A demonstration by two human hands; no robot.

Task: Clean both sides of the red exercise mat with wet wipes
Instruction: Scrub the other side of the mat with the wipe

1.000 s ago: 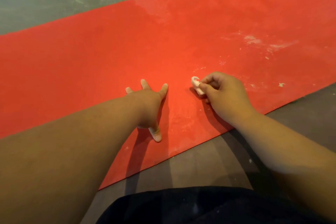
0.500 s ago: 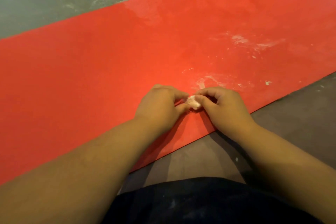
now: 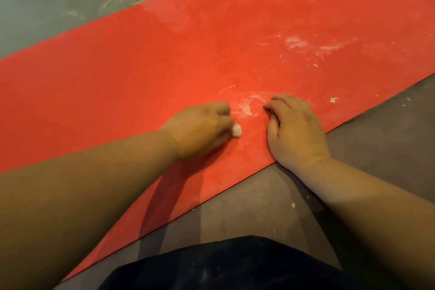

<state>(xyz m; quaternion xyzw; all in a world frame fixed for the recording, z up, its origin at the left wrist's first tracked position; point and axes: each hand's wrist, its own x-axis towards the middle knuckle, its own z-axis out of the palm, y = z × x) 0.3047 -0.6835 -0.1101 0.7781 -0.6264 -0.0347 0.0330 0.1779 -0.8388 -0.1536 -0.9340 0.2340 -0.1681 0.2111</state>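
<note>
Head: wipe half-hidden by left hand

Left hand fisted, right hand palm-down, fingers loosely curled.

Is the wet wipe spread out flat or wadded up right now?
Wadded up: the wet wipe shows as a small white ball pinched by the left hand against the red mat.
</note>
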